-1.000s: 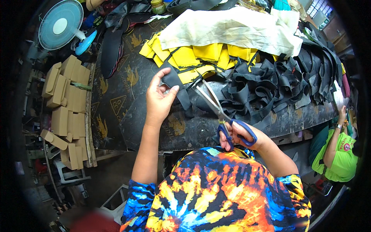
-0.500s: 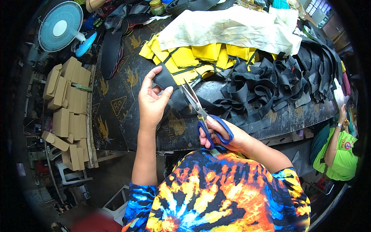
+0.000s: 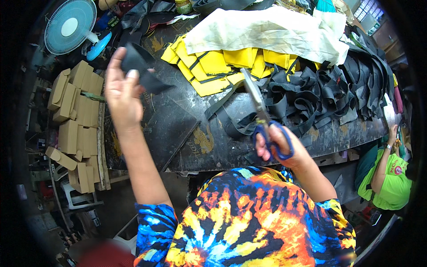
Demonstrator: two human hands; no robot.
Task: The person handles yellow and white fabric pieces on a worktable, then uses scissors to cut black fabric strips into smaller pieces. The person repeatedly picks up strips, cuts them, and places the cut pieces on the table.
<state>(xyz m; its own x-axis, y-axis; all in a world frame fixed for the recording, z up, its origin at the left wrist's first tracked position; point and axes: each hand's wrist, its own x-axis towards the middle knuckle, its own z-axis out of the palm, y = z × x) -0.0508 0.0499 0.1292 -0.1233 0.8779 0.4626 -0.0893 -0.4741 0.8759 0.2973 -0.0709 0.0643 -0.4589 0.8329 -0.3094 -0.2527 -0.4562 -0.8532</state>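
A small piece of black sheet material [image 3: 153,82] is pinched between the thumb and fingers of my left hand [image 3: 124,98], raised above the left part of the table. My right hand [image 3: 289,149] grips a pair of scissors [image 3: 254,93] by its blue handles; the blades look closed and point up toward the yellow pieces. Those flat yellow pieces [image 3: 209,84] with black edging lie stacked under a white cloth [image 3: 267,33]. A tangle of black strips [image 3: 307,98] is heaped to the right of the scissors, and one loose strip [image 3: 227,127] curls left of them.
A flat dark sheet [image 3: 171,133] lies on the black tabletop [image 3: 204,149]. Cardboard boxes [image 3: 80,120] are stacked at the left, below a fan [image 3: 69,27]. A person in a bright green shirt [image 3: 393,178] works at the far right.
My left hand has swung left and away from the scissors, carrying the black piece. The scissors have shifted right with my right hand, and their parted blades have come together.
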